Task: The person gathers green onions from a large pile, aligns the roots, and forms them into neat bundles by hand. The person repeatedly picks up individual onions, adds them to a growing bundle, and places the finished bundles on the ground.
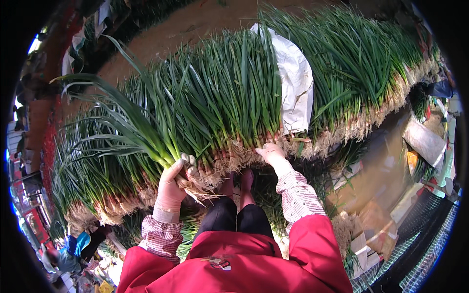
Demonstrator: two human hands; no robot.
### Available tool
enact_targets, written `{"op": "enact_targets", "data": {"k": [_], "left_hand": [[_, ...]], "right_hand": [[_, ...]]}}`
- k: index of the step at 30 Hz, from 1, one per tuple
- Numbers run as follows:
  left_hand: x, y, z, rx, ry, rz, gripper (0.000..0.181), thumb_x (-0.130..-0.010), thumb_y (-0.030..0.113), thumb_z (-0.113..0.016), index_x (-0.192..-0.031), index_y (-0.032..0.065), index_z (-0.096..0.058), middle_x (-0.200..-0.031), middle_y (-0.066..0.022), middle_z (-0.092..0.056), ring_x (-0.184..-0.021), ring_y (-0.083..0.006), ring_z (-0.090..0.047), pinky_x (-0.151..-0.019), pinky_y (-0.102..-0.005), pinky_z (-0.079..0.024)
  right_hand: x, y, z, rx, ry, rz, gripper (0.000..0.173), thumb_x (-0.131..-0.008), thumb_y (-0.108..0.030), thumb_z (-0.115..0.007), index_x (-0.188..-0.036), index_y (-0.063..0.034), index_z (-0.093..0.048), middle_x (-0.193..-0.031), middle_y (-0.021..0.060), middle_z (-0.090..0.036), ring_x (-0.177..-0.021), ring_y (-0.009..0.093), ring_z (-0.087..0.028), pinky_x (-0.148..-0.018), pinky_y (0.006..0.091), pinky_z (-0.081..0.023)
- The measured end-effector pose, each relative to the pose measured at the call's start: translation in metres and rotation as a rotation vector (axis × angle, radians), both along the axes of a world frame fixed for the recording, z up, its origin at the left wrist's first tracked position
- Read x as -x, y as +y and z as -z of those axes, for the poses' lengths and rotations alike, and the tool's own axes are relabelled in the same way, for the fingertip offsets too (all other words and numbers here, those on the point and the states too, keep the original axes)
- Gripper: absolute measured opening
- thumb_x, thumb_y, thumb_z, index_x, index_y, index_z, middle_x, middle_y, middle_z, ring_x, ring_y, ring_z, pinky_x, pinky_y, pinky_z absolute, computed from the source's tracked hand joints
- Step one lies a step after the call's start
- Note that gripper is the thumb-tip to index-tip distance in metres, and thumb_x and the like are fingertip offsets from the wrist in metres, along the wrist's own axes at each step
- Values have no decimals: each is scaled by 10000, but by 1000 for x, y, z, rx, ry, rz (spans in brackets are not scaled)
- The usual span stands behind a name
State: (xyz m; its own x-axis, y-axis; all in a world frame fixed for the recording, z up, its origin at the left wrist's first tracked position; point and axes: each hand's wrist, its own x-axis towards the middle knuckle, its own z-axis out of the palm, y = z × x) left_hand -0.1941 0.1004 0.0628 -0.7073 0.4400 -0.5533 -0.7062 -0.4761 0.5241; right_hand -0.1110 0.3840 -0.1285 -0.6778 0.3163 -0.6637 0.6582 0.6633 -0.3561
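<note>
In my left hand (172, 185), which wears a thin pale glove, is a bunch of green garlic plants (155, 146). I grip it at the pale stems; its long leaves fan up and to the left, and its roots hang out below my fingers. My right hand (271, 154), also gloved, touches the root end of a long packed row of green garlic (223, 99). Its fingers are partly hidden among the stems, so whether they pinch any is unclear. The row stands with leaves away from me and roots (232, 155) towards me.
A white woven plastic sheet (295, 84) lies across the row, right of centre. More green garlic (359, 69) continues beyond it. Brown wet-looking ground (370, 172) lies at right, with a white sack (425, 141) and cardboard (377, 227). A person in blue (67, 258) is at lower left.
</note>
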Motion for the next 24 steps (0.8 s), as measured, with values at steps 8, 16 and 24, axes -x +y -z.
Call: {"op": "enact_targets", "data": {"k": [8,16,24], "left_hand": [[-47,55,68,158,-218,317,251,-885,50,-537,-1095,-86,-560,-969,-166,-667,-843,-257,-673,-745,-336,-562],[-91,53,45,188,-226,269,235,-879,15,-521,-1103,-47,-557,-898,-131,-652,-723,-225,-644,-625,-331,-539],[-25,3,-9,459,215,132,171,-865,124,-603,-959,-19,-595,-779,-86,-651,-626,-133,-588,-573,-244,-481]], "right_hand": [[-54,-78,-134,6,577,-443,207,-800,-273,-628,-707,-108,-544,-635,72,-561,-602,282,-611,-555,406,-490],[-38,-87,-125,1235,206,1057,206,-884,-268,-645,-861,-72,-586,-647,-13,-528,-523,92,-492,-461,232,-393],[-123,-18,-54,1119,9,775,272,-871,-235,-654,-1056,-37,-623,-858,59,-656,-745,116,-626,-626,216,-490]]}}
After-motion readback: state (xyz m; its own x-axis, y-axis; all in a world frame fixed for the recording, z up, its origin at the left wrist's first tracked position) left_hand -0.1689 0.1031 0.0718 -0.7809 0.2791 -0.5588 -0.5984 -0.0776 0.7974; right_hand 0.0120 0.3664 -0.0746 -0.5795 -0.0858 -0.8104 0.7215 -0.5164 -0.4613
